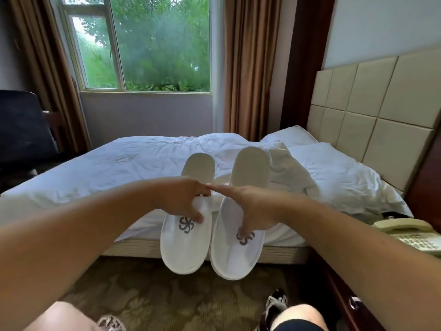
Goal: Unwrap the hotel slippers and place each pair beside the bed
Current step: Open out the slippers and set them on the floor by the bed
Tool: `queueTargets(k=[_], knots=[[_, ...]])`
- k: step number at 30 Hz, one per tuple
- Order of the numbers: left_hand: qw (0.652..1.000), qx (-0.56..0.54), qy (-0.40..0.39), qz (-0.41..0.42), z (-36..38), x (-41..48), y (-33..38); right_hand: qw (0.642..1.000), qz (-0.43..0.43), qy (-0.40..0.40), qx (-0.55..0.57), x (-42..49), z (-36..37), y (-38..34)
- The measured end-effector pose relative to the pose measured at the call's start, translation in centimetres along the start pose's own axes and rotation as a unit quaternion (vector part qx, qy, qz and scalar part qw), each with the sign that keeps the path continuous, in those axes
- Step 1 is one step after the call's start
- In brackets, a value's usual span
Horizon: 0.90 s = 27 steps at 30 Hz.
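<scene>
Your two knees (298, 315) nearest, left hand (181, 204) gripping first slipper (183, 244), soft, white, right hand (253, 211) gripping second slipper (238, 256), both before the rumpled bed (114, 168)

- Left slipper (183, 249): white, grey swirl logo, unwrapped, held aloft toe-down in front of the bed (95, 168).
- Right slipper (236, 259): matching, just beside it, hanging slightly lower.

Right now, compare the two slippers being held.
The left slipper shows its grey logo almost whole; on the right slipper the right hand covers part of it. The right slipper's toe hangs lower than the left slipper's. Both are white, unwrapped, toes down.
</scene>
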<state>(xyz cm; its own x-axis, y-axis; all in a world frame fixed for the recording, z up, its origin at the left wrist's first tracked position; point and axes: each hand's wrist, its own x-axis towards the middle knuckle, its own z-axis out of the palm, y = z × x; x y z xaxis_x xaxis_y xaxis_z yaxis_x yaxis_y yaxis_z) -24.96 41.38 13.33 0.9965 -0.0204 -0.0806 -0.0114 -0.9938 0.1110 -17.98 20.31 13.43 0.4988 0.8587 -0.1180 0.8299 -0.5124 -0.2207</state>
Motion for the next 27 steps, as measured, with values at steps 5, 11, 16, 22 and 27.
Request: queueTargets(k=[5,11,16,22,27], knots=[[0.996,-0.042,-0.08,0.011,1.2,-0.2,-2.4,0.999,0.024,-0.016,-0.033,2.0,0.8,-1.0],[0.993,-0.088,-0.075,-0.033,5.0,1.4,-7.1,0.998,0.044,-0.036,-0.028,6.9,3.2,-0.9],[0.989,-0.11,-0.075,-0.057,8.3,3.6,-10.9,0.997,0.066,-0.043,-0.01,11.9,6.2,0.5],[0.989,-0.088,-0.096,-0.065,14.7,7.6,-14.5,0.985,0.112,-0.117,0.056,18.1,12.4,4.7],[0.979,-0.112,-0.147,-0.08,21.8,11.7,-16.9,0.972,0.123,-0.179,0.085,22.3,18.9,8.8]])
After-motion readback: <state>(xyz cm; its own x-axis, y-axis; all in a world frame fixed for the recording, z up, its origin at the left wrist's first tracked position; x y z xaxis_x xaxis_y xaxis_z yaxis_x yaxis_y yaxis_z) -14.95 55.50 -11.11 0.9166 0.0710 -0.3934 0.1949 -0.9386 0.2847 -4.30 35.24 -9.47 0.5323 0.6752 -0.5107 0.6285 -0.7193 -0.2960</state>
